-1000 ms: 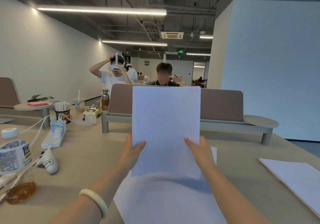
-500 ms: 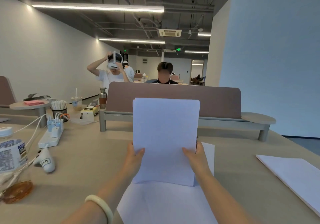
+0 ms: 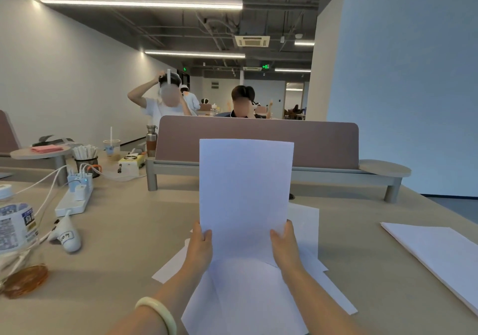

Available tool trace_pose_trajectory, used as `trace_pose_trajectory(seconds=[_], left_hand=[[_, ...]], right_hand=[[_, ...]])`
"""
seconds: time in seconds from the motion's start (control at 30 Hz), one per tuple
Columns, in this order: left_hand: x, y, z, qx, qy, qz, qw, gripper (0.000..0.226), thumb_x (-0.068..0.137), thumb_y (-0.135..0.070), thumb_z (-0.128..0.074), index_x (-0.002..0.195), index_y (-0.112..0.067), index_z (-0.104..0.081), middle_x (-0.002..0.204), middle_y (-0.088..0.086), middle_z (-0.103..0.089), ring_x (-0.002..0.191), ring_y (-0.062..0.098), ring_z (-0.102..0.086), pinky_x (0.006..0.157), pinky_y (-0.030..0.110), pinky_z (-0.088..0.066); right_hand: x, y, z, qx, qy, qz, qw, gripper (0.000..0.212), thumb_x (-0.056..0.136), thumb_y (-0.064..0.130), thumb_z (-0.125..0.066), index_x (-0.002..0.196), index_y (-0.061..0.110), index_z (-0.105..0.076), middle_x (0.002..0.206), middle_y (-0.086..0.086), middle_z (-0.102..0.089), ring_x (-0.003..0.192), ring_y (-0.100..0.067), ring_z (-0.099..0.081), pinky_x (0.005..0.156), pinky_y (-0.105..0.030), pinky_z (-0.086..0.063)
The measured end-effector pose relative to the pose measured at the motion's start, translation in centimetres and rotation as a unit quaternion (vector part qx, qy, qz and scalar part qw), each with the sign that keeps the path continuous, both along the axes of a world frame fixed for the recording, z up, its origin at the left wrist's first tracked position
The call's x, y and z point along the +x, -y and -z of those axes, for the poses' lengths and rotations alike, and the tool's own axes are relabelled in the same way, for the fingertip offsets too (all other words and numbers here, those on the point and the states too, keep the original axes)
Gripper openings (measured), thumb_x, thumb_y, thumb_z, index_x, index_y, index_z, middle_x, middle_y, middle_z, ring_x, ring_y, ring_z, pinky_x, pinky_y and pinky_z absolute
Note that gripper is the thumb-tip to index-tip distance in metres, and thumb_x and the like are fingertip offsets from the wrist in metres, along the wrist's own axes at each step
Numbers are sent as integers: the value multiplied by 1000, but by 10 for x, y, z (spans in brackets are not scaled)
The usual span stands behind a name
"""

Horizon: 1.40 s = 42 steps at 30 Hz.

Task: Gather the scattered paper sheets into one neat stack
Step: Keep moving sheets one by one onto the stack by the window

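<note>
Head view. The held sheets (image 3: 245, 192) stand upright at centre, gripped by their lower side edges: left hand (image 3: 200, 249) clamped on the left edge, right hand (image 3: 285, 246) clamped on the right edge, thumbs on the near face. Whether this is one sheet or several cannot be told; no edge thickness is visible. The fingers behind the paper are hidden. The bottom edge of the held sheets merges with the white paper below and cannot be made out.

Loose sheets (image 3: 245, 296) lie flat on the bench (image 3: 124, 244) under both forearms, fanned at differing angles, with corners showing to the left and right of the hands. Their near edge is cut off by the frame bottom. A pale bangle (image 3: 159, 314) sits on the left wrist, partly cut off.

A second paper pile (image 3: 439, 257) lies well apart at the right, running out of frame.

The upright sheets hide the middle of the brown divider panel (image 3: 258, 140) across the bench. At far left a labelled bottle (image 3: 15, 228) is cut by the frame edge; its print is illegible. Near it lie a power strip (image 3: 75, 197) with plugged cables and a white pear-shaped item (image 3: 67, 237) bearing a handwritten tag, unreadable. Two persons behind the divider are partly concealed.
</note>
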<state>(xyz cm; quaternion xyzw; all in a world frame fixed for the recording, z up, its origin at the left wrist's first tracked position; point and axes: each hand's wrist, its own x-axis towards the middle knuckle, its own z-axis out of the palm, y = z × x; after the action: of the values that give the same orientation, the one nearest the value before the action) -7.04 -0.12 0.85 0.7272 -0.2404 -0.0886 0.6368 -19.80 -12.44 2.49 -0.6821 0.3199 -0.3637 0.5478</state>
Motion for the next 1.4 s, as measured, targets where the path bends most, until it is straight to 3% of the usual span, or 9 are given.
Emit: trace_pose_trajectory(seconds=[0.17,0.33,0.6,0.77,0.97,1.03,1.13,1.27,1.4], left_hand=[[4,1,-9,-19,27,-25,999,33,100,-7,-33,133,-7,-37,119,0,-46,122,25,-45,93,26,-29],[-8,-4,4,16,40,-16,999,41,100,-5,-32,141,-6,-27,130,2,-41,122,19,-41,94,23,-28],[-7,-5,-6,0,67,-17,998,36,100,-3,-31,135,-6,-35,116,-4,-44,115,20,-46,90,21,-28],[-13,-4,16,91,47,7,995,33,99,-4,-31,132,-6,-34,113,2,-47,104,24,-51,83,25,-33],[-15,-1,12,105,56,-2,993,30,99,-4,-29,126,-9,-41,108,-3,-48,95,16,-48,83,25,-34],[-14,3,7,125,55,12,991,27,99,-4,-29,107,-22,-47,97,-4,-49,93,18,-48,81,27,-36],[-17,12,-2,111,27,5,993,31,98,-5,-31,85,-33,-35,91,0,-48,84,19,-48,79,37,-46],[-33,25,-18,64,-15,17,998,22,100,-10,-30,104,-27,-43,87,-8,-47,80,15,-51,63,32,-48],[-57,44,-34,62,-20,48,997,33,99,-8,-31,131,-14,-35,112,-2,-46,98,23,-49,64,30,-50]], right_hand=[[5,4,-11,-13,12,3,1000,25,95,7,-38,118,13,-46,109,-3,-58,98,-22,-55,81,-27,-39],[1,-7,13,-19,-52,-25,998,32,94,2,-39,126,9,-41,110,-1,-53,97,-16,-48,82,-22,-35],[6,-1,20,-33,-64,-5,997,30,94,-1,-36,121,10,-45,112,-5,-56,98,-17,-51,82,-24,-36],[5,-3,43,-60,-150,-9,987,46,94,-2,-36,139,4,-31,136,-11,-48,125,-27,-46,100,-29,-38],[4,6,37,-80,-138,2,987,28,95,1,-36,122,6,-44,113,-10,-56,111,-28,-55,83,-24,-38],[0,12,31,-88,-127,10,988,19,94,0,-35,106,11,-44,98,-7,-55,97,-26,-56,77,-24,-36],[-11,23,18,-112,-121,29,986,17,94,-2,-34,99,14,-39,93,-6,-53,85,-22,-51,74,-24,-36],[-25,43,5,-118,-119,58,984,26,92,-4,-34,113,7,-46,97,-7,-55,92,-28,-56,81,-33,-47],[-48,59,-8,-110,-107,81,985,35,90,-5,-34,121,7,-45,101,-6,-57,89,-25,-53,89,-45,-50]])
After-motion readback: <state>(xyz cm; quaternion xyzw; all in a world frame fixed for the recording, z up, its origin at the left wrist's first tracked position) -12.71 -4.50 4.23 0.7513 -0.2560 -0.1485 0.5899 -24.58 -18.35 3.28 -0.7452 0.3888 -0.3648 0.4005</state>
